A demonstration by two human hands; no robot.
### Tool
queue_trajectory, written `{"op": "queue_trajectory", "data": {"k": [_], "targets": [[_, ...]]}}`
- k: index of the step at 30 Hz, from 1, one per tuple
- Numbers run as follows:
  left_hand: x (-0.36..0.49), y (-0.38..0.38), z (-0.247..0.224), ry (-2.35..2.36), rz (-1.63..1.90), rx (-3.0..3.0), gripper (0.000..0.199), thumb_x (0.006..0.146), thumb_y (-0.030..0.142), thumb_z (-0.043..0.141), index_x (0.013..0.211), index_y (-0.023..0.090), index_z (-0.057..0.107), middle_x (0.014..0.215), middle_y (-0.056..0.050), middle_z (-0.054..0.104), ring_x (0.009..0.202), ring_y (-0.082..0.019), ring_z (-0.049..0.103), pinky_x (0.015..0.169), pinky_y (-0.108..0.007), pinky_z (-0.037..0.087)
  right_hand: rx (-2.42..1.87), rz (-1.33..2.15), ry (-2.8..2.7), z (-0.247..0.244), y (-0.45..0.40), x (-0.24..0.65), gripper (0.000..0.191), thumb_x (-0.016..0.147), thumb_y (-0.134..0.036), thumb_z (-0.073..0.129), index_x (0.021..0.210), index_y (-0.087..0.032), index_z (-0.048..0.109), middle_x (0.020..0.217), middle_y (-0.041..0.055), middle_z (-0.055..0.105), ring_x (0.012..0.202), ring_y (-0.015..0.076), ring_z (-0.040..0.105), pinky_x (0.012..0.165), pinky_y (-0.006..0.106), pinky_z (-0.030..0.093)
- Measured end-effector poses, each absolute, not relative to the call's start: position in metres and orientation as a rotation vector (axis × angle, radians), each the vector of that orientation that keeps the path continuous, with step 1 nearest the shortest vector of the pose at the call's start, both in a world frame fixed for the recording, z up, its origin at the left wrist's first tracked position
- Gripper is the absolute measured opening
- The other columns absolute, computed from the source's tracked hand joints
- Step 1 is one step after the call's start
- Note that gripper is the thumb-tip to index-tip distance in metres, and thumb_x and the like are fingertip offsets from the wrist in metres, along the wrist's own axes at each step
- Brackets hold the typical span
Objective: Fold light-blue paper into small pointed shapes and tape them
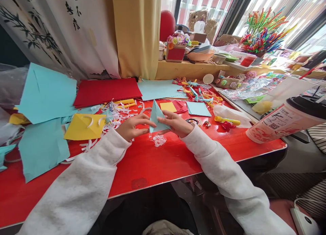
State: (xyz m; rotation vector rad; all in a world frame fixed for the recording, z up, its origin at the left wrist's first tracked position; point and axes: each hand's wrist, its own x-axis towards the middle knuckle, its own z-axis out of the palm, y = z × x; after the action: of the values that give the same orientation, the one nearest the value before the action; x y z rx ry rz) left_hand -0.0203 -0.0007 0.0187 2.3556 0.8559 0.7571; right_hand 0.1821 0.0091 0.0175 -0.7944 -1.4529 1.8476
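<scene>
A light blue folded paper (157,117), creased into a pointed shape, is held up between my two hands over the red table. My left hand (133,127) pinches its left edge, fingers stretched toward it. On the other side my right hand (175,122) grips the paper with the thumb in front and the fingers behind. Just below lies a small heap of white paper shreds (159,139). Behind the hands are a yellow paper square (168,107) and a stack of light blue squares (198,109).
Red sheets (107,91) and large light blue sheets (47,92) lie at the back and left. A yellow folded paper (85,127) sits among white strips. At right stand a yellow glue tube (227,120) and a tall drink cup (282,121) near the table edge (259,153).
</scene>
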Motion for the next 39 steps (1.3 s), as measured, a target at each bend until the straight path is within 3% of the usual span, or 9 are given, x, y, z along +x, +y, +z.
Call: {"op": "queue_trajectory", "data": {"k": [4,11,15,22,39], "targets": [[-0.019,-0.001,0.019,0.897,0.832,2.346,0.02,0.072,0.031,0.054,0.089,0.023,0.063,0.084,-0.003,0.05,0.081,-0.014,0.049,0.077,-0.028,0.04,-0.749,1.897,-1.495,0.016,0.012,0.183,0.039,0.065,-0.012,0.061,0.102,-0.016,0.052,0.094,0.0047,0.06,0.079,0.0117,0.059,0.074,0.029,0.052],[-0.011,0.002,0.007,1.084,1.021,2.212,0.023,0.071,0.039,0.054,0.069,0.019,0.065,0.081,-0.003,0.051,0.076,-0.013,0.051,0.074,-0.028,0.041,-0.756,1.836,-1.623,0.009,0.013,0.178,0.033,0.064,-0.017,0.063,0.096,-0.012,0.055,0.089,0.0055,0.061,0.079,0.0132,0.06,0.075,0.03,0.05],[-0.006,0.003,-0.001,1.144,1.073,2.11,0.024,0.071,0.04,0.052,0.076,0.017,0.06,0.075,-0.002,0.056,0.065,-0.011,0.052,0.062,-0.024,0.043,-0.771,1.849,-1.594,0.007,0.012,0.176,0.033,0.065,-0.018,0.062,0.096,-0.014,0.052,0.084,0.0048,0.063,0.075,0.0134,0.062,0.076,0.032,0.05],[-0.002,0.0,-0.004,1.276,1.114,2.148,0.023,0.074,0.04,0.048,0.076,0.018,0.055,0.065,0.001,0.054,0.056,-0.009,0.049,0.055,-0.022,0.04,-0.82,1.817,-1.602,0.008,0.01,0.172,0.028,0.064,-0.021,0.063,0.088,-0.012,0.051,0.075,0.0038,0.062,0.066,0.0135,0.062,0.064,0.028,0.052],[0.001,-0.003,-0.006,1.413,1.177,2.207,0.014,0.074,0.034,0.05,0.074,0.02,0.049,0.058,0.005,0.045,0.052,-0.008,0.04,0.052,-0.02,0.033,-0.849,1.812,-1.54,0.008,0.007,0.166,0.017,0.066,-0.018,0.06,0.08,-0.011,0.054,0.072,0.0032,0.062,0.063,0.0109,0.06,0.068,0.028,0.051]]}}
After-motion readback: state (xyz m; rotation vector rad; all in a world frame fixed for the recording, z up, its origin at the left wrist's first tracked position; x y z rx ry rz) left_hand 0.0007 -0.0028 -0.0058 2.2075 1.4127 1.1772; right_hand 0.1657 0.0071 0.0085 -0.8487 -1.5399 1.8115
